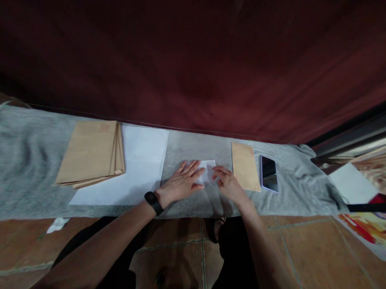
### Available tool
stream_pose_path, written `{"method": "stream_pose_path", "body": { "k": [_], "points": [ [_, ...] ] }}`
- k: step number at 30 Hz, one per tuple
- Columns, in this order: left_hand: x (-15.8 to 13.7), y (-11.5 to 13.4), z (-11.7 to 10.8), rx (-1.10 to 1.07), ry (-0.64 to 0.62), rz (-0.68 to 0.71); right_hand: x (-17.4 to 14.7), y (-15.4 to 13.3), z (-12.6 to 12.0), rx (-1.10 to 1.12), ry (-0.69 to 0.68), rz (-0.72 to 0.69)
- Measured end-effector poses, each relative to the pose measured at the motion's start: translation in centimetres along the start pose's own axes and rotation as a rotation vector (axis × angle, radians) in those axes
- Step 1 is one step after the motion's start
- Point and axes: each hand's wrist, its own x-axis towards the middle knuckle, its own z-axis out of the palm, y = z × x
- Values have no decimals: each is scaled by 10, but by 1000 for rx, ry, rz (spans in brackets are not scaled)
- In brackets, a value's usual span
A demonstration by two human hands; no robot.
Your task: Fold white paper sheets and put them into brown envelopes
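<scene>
A small folded white paper (208, 171) lies on the grey cloth in front of me, between both hands. My left hand (183, 181) rests flat on its left part, fingers spread. At its right side, my right hand (225, 179) touches the paper with bent fingers; whether it pinches the edge is hard to see. Just right of that hand lies a single brown envelope (245, 167). To the left, a stack of brown envelopes (90, 151) sits partly on top of large white paper sheets (142, 163).
A phone (269, 173) lies right of the single envelope. The grey cloth (296, 174) covers the narrow surface, backed by a dark red upright panel (190, 76). Tiled floor (172, 256) shows below. Printed packaging (376, 234) and a white sheet (354, 182) are at far right.
</scene>
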Motion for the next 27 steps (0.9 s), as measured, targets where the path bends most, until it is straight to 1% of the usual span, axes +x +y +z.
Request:
{"method": "stream_pose_path", "body": {
  "k": [2, 4, 6, 8, 10, 13, 16, 19, 22, 27],
  "points": [
    [-3, 4, 6, 35, 9, 3, -1, 2, -3, 49, -14, 1],
    [-5, 7, 9, 62, 20, 5, 1, 3, -3, 80, 5, 30],
    [-5, 8, 9, 79, 26, 6, 4, 2, 1, 79, 50, 73],
    [-5, 10, 9, 88, 28, 12, 8, -2, 10, 57, 79, 87],
    [-5, 11, 9, 94, 30, 25, 10, -7, 20, 24, 57, 52],
    [-7, 14, 11, 100, 45, 32, 11, -13, 32, -64, -15, -9],
    [-10, 14, 11, 95, 60, 25, 9, -13, 36, -171, -26, 11],
    [-14, 10, 9, 90, 53, 22, 6, -8, 36, -241, 11, 75],
    [-18, 0, 4, 91, 17, -23, 4, -2, 37, -263, 48, 122],
    [-23, -18, 1, 90, -16, -120, 3, 5, 39, -273, 56, 135]
  ]
}}
